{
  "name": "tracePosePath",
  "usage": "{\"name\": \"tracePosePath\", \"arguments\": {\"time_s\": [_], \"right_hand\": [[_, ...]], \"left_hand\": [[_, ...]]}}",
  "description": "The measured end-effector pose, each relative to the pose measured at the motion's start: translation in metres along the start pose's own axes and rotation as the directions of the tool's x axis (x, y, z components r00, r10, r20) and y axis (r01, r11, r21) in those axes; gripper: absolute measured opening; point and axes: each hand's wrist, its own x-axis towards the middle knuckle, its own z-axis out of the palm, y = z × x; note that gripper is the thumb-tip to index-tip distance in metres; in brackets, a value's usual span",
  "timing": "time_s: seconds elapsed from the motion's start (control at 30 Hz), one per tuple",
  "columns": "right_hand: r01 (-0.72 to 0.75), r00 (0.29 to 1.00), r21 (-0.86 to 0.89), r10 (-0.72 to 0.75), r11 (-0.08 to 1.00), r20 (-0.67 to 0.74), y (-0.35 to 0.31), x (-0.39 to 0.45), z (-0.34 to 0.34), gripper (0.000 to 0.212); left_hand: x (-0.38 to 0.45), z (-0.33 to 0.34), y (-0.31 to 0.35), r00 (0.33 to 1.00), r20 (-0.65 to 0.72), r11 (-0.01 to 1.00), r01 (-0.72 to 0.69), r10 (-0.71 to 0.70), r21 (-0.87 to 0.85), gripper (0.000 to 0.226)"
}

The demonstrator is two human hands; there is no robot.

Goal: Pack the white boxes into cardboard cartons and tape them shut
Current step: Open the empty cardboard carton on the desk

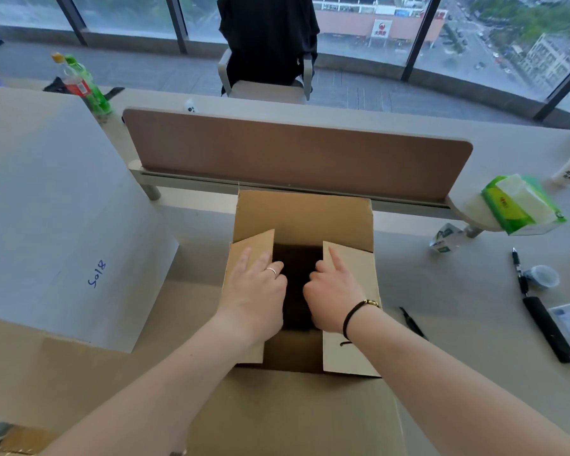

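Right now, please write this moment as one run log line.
stage: folding side flaps | carton: open, far flap up | left hand: presses left flap | right hand: presses right flap | tape: none on carton

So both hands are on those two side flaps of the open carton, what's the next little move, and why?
Probably press both side flaps flat. The left hand rests on the left flap, the right hand on the right flap, and a dark gap shows between them; the far flap stands up, not yet folded.
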Motion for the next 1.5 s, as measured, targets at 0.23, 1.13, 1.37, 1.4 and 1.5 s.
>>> {"name": "tracePosePath", "arguments": {"time_s": [0.23,1.13,1.37,1.4,1.5], "right_hand": [[-0.11,0.989,-0.08,0.118,0.991,0.09,0.011,-0.013,-0.036,0.021],[-0.496,0.858,0.56,0.474,0.664,0.198,0.073,-0.043,0.105,0.081],[-0.416,0.835,0.875,0.484,0.247,0.261,0.062,-0.03,0.119,0.071],[-0.404,0.839,0.889,0.476,0.217,0.265,0.063,-0.03,0.121,0.071],[-0.389,0.851,0.905,0.445,0.174,0.28,0.063,-0.029,0.124,0.072]], "left_hand": [[-0.001,-0.016,-0.011,0.983,0.115,0.954,0.106,-0.143,0.279,0.037],[-0.003,0.117,-0.045,0.885,0.122,0.757,0.45,-0.449,-0.474,0.09],[-0.001,0.127,-0.047,0.875,0.145,0.67,0.451,-0.462,-0.589,0.091],[-0.001,0.128,-0.047,0.875,0.148,0.66,0.45,-0.461,-0.601,0.092],[-0.001,0.127,-0.047,0.874,0.152,0.649,0.449,-0.461,-0.614,0.089]]}}
